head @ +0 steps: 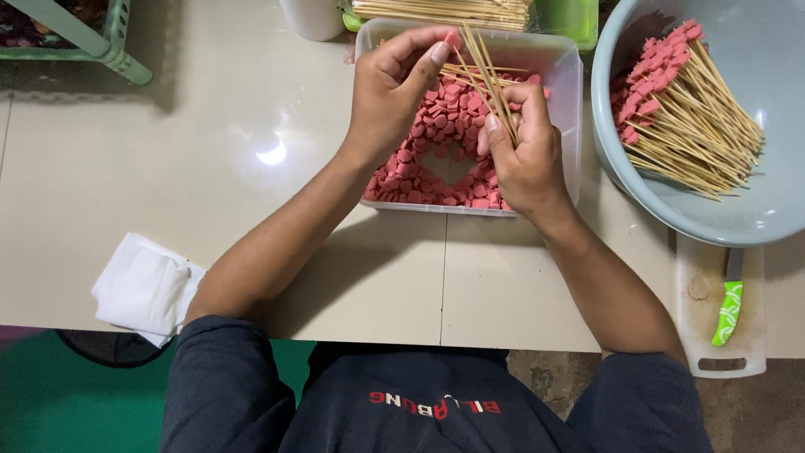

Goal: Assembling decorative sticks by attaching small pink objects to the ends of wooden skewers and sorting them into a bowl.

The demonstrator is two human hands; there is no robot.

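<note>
A clear plastic tub (pixel 570 101) on the white table holds several small pink round slices (pixel 436 143). My right hand (pixel 524 151) grips a bundle of thin bamboo skewers (pixel 486 71) above the tub. My left hand (pixel 394 88) hovers over the tub's left half, its fingertips pinching the top of one skewer in that bundle. To the right, a pale blue basin (pixel 755 214) holds several skewers threaded with pink slices (pixel 679 109).
A white cutting board (pixel 700 315) with a green-handled knife (pixel 728 312) lies under the basin. A folded white cloth (pixel 142 285) sits at the table's left front edge. More bare skewers (pixel 444 10) fill a green container behind the tub. A green crate (pixel 84 33) stands far left.
</note>
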